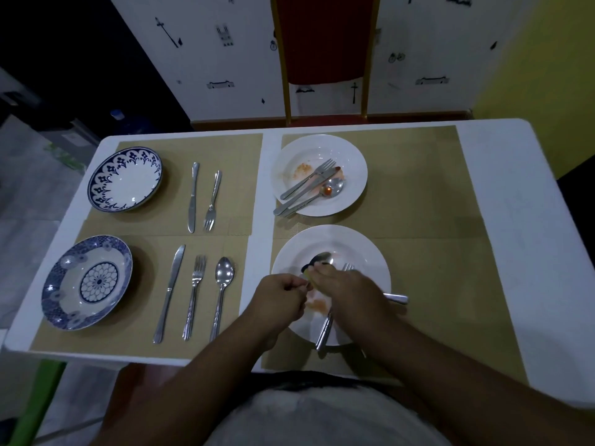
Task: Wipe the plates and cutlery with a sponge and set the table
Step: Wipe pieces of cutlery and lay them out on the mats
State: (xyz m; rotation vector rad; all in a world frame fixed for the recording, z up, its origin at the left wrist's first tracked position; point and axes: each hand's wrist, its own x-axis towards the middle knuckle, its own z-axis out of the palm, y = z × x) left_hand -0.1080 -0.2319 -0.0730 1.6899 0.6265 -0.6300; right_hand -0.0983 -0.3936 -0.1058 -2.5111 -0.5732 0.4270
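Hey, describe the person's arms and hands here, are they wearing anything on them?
Both forearms are bare, with no sleeves in view. The left hand and right hand wear no gloves, and no watch, bracelet or ring shows. A whitish top covers the torso below.

No text, label, brand or number can be read anywhere.

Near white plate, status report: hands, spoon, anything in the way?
Left hand pinches spoon handle. Right hand presses sponge onto spoon, over near white plate. Fork on plate under right hand; orange smear beside it.
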